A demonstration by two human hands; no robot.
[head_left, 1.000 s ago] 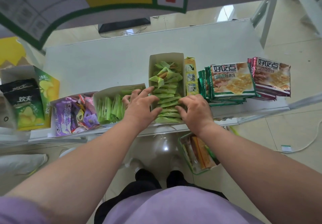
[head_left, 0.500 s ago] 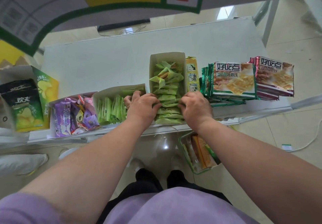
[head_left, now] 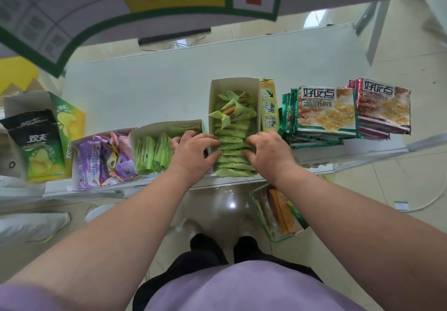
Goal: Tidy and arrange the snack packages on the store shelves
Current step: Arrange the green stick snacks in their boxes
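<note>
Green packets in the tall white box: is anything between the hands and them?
Nothing visible. The left hand and right hand already grip the row of green packets from either side inside the white box.

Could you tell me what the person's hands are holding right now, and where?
Both the left hand and right hand grip the row of light green snack packets in the white cardboard box by its sides.

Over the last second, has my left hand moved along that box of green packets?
Yes. The left hand has slid farther up the box, fingers now curled onto the green packets.
</note>
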